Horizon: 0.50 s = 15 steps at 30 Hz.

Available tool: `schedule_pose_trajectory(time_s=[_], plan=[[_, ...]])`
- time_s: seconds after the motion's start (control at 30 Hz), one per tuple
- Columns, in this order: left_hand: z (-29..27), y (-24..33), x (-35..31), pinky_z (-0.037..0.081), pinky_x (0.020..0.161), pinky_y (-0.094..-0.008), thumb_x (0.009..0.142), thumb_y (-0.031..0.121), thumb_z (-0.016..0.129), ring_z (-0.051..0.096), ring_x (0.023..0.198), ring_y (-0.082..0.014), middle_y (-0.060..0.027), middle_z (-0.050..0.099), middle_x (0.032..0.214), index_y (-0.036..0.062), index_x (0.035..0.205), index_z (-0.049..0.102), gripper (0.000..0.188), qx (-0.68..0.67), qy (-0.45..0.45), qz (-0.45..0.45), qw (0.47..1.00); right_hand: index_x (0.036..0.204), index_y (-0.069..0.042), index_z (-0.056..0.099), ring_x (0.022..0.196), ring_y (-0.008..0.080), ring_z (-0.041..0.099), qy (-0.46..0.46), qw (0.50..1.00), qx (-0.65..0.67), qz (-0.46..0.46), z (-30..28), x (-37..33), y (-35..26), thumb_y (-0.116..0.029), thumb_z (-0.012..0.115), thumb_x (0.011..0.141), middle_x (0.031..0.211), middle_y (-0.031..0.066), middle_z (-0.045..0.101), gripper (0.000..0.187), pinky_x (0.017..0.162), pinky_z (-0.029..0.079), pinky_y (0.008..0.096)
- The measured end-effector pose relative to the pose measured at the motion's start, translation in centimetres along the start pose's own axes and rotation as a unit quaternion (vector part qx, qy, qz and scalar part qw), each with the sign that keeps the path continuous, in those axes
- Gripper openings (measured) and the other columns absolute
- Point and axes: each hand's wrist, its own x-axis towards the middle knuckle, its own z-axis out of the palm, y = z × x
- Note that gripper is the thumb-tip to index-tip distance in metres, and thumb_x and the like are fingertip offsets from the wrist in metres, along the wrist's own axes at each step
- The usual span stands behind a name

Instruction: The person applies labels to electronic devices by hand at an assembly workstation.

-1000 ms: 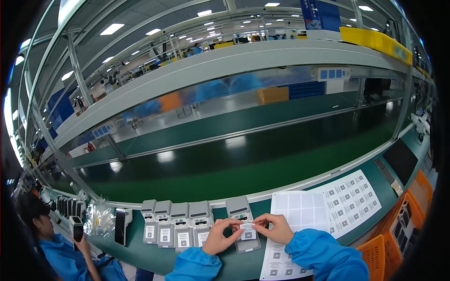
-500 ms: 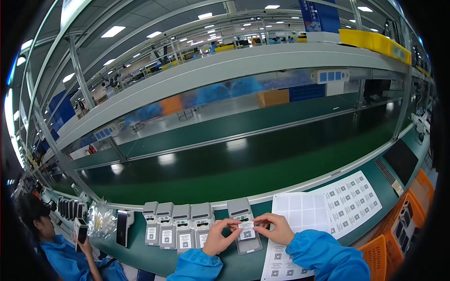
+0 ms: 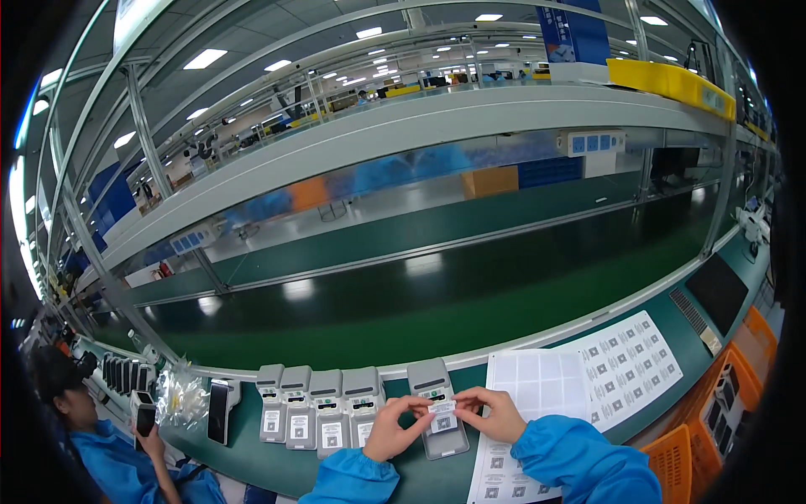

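Observation:
A grey handheld terminal (image 3: 450,443) lies on the green bench in front of me, a white code label on its lower half. Both hands are over its middle, pinching a small white sticker (image 3: 441,406) by its two ends. My left hand (image 3: 393,428) closes on the sticker's left end, and my right hand (image 3: 497,415) on its right. Whether the sticker touches the terminal, I cannot tell. To the left stands a row of several similar terminals (image 3: 300,405), each with a code label. Beside my right hand lie label sheets (image 3: 630,363), one partly peeled bare (image 3: 539,380).
A co-worker in blue (image 3: 117,458) sits at the left, holding a device. Nearby lie a clear plastic bag (image 3: 182,395) and a dark-screened device (image 3: 219,412). Orange baskets (image 3: 672,454) stand at the right, below a black mat (image 3: 716,291). The green conveyor belt (image 3: 403,302) runs beyond the bench.

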Motion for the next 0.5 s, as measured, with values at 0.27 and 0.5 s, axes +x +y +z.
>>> schedule_pose_trajectory(time_s=[0.27, 0.5], plan=[[0.02, 0.44, 0.14, 0.052, 0.084, -0.0284, 0.088, 0.009, 0.078, 0.066, 0.089, -0.0137, -0.0070, 0.070, 0.093, -0.0004, 0.109, 0.070, 0.024, -0.007, 0.003, 0.005, 1.000, 0.122, -0.004, 0.070, 0.079, 0.0094, 0.064, -0.005, 1.000, 0.012, -0.003, 0.02, 0.05, 0.25, -0.010, 0.075, 0.092, 0.093, 0.0062, 0.074, 0.031, 0.072, 0.051, 0.0242], [-0.03, -0.05, 0.01, 0.046, 0.088, -0.0312, 0.087, 0.010, 0.078, 0.065, 0.087, -0.0156, -0.0036, 0.074, 0.091, 0.0047, 0.113, 0.071, 0.028, -0.036, 0.003, -0.015, 0.999, 0.125, -0.004, 0.067, 0.079, 0.0093, 0.063, -0.004, 1.000, 0.016, -0.014, 0.13, 0.08, 0.04, -0.009, 0.074, 0.093, 0.092, 0.0059, 0.074, 0.034, 0.072, 0.051, 0.0239]])
